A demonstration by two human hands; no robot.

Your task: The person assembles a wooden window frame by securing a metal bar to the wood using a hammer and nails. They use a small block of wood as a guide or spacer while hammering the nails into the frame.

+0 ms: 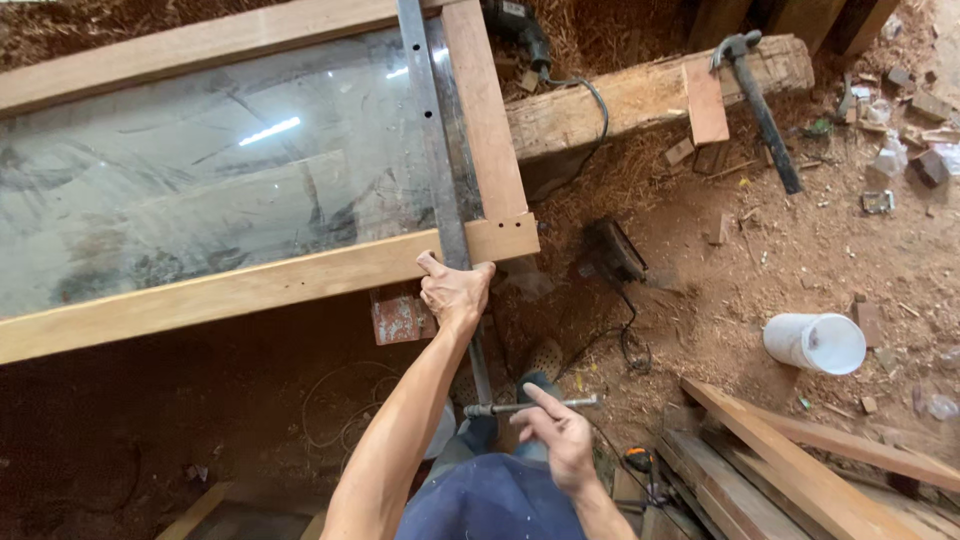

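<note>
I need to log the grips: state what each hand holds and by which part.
The left hand grips the metal clamp bar at the wooden frame's near rail. The right hand pinches the clamp's handle rod near its middle.

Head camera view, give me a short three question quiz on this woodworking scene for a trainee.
1. True or false: the left hand rests on the long metal bar clamp where it crosses the wooden frame.
2. What does the right hand touch? A) the hammer B) the clamp's crank handle C) the white bucket
3. Fill in: the frame holds a pane of ____.

Key: 1 true; 2 B; 3 glass, a clear pane showing reflections.
</note>
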